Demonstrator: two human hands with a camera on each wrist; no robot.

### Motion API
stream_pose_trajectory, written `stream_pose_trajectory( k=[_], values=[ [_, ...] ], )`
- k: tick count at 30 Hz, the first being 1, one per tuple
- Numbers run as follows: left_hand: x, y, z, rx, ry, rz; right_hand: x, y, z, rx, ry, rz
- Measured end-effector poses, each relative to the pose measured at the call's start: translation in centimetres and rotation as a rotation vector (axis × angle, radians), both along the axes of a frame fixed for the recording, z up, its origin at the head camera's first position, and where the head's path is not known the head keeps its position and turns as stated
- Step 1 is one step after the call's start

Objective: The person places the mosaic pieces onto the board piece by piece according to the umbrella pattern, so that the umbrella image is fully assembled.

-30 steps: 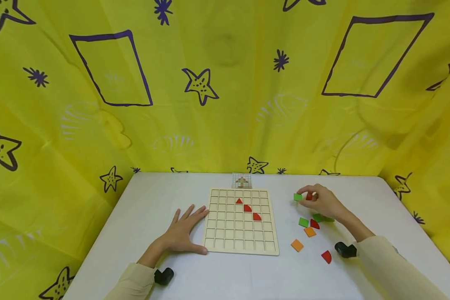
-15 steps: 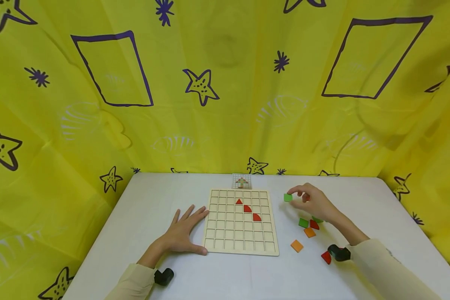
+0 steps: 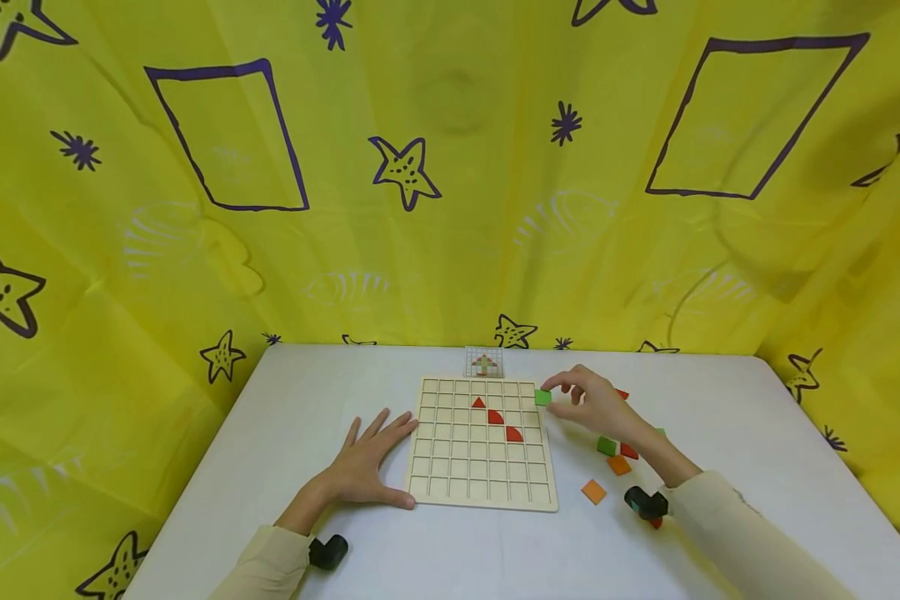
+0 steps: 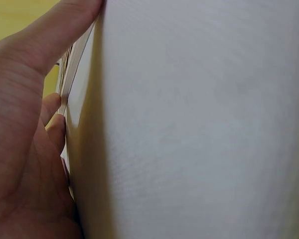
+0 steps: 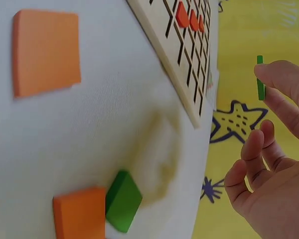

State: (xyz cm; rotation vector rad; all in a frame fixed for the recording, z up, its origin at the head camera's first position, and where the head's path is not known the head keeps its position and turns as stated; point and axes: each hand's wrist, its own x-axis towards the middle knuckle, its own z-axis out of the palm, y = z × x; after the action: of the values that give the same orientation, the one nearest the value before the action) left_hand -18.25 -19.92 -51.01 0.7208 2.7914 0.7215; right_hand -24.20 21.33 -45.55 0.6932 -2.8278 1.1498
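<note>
Right hand (image 3: 591, 406) pinches green tile (image 3: 543, 397), raised, toward far edge of table (image 3: 450, 550); left hand (image 3: 363, 468), splayed, touches grid board (image 3: 459, 451). Best: keep tile square to cells (image 3: 498, 470).

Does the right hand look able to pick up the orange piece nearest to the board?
Probably not yet: the right hand pinches a green piece. Otherwise the way looks free, as nothing covers the orange piece.
</note>
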Motion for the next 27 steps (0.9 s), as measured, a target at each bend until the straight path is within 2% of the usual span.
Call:
stream_pose_trajectory(
  k=[5,14,20,27],
  values=[
    [0.0,0.0,0.2,-0.016,-0.009,0.002,-0.1,-1.9,0.0,-0.017,-0.014,0.027],
    [0.2,0.0,0.3,0.009,0.006,-0.004,-0.4,-5.0,-0.7,-0.058,-0.099,0.073],
    [0.2,-0.1,0.2,0.02,0.02,-0.008,-0.9,-6.8,-1.6,-0.072,-0.093,0.11],
    [0.2,0.1,0.3,0.012,0.021,-0.012,-1.4,-8.0,-2.6,-0.078,-0.127,0.083]
  ],
)
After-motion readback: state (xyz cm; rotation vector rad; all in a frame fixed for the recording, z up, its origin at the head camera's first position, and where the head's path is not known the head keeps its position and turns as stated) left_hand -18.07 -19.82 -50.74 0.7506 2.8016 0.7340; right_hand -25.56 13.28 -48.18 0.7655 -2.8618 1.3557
